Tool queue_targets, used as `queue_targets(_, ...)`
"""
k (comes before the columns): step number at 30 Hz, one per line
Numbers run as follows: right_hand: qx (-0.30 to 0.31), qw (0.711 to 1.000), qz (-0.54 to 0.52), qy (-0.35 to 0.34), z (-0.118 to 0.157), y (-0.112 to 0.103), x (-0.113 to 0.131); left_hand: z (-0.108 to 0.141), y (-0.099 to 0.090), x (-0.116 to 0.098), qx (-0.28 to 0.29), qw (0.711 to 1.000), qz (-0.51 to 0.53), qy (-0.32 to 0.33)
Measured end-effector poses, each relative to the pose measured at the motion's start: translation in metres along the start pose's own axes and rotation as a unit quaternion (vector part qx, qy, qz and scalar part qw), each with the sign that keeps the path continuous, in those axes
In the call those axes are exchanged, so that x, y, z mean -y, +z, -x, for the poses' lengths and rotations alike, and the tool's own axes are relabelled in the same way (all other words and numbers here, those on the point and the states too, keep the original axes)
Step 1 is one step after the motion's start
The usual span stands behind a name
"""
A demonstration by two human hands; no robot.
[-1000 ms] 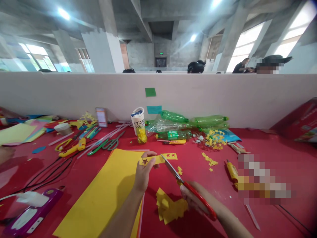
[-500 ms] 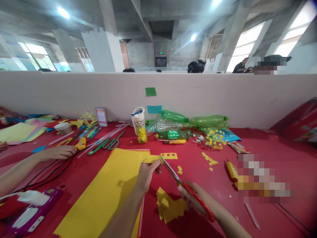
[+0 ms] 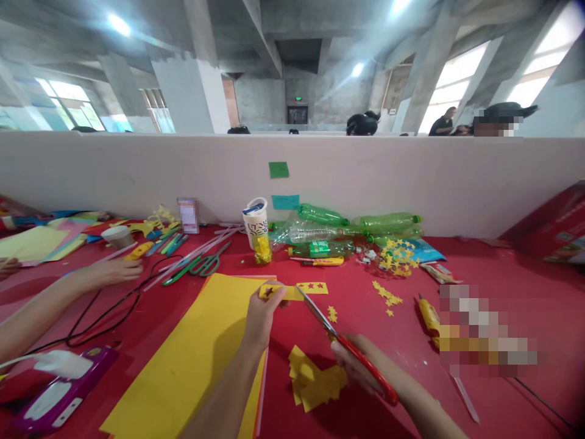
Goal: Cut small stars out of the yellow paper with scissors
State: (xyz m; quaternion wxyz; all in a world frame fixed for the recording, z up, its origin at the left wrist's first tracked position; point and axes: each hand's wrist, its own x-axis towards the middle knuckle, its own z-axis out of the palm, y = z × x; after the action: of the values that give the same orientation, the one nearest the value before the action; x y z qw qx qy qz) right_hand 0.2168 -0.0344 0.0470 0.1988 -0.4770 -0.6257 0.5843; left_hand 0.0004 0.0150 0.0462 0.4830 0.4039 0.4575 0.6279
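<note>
Between the thumb and fingers of my left hand (image 3: 260,320) is a strip of yellow paper (image 3: 292,293) with a star-shaped hole near its left end. My right hand (image 3: 359,360) is closed around red-handled scissors (image 3: 350,347), whose blade tips meet the strip's right end. Just beyond the tips lies another yellow piece (image 3: 319,287) with several star cut-outs. Small yellow stars (image 3: 332,314) lie right of the blades. Yellow paper scraps (image 3: 315,381) are piled below the scissors. Large yellow sheets (image 3: 183,360) are stacked under my left forearm.
Green plastic bottles (image 3: 322,248), a lidded cup (image 3: 256,225) and a yellow cutter (image 3: 326,261) line the back. Green-handled scissors (image 3: 203,264) lie left of them. A co-worker's hand (image 3: 114,272) is by a yellow glue gun (image 3: 139,250). A purple power strip (image 3: 68,390) sits front left.
My left hand has moved slightly left, and more of the strip now shows beside the blades. The co-worker's hand has shifted the glue gun up and left. The scissors stay nearly in place.
</note>
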Motion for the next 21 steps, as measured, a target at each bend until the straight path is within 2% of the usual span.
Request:
queue_targets(3, 0.004, 1.000, -0.014, -0.014, 0.000, -0.002, 0.001, 0.001, 0.002, -0.002, 0.032, 0.999, -0.014, -0.004)
queue_targets(8, 0.004, 0.999, -0.036, 0.000, 0.001, -0.003, 0.000, 0.007, 0.010, -0.004, 0.097, 0.994, -0.014, -0.049)
queue_targets(13, 0.005, 0.999, -0.036, 0.008, 0.001, -0.001, -0.003, 0.006, 0.009, 0.000, 0.085, 0.995, -0.008, -0.056)
queue_targets(21, 0.011, 0.999, -0.053, 0.005, -0.004, 0.005, -0.010, 0.006, 0.006, 0.004, 0.110, 0.993, -0.022, -0.038)
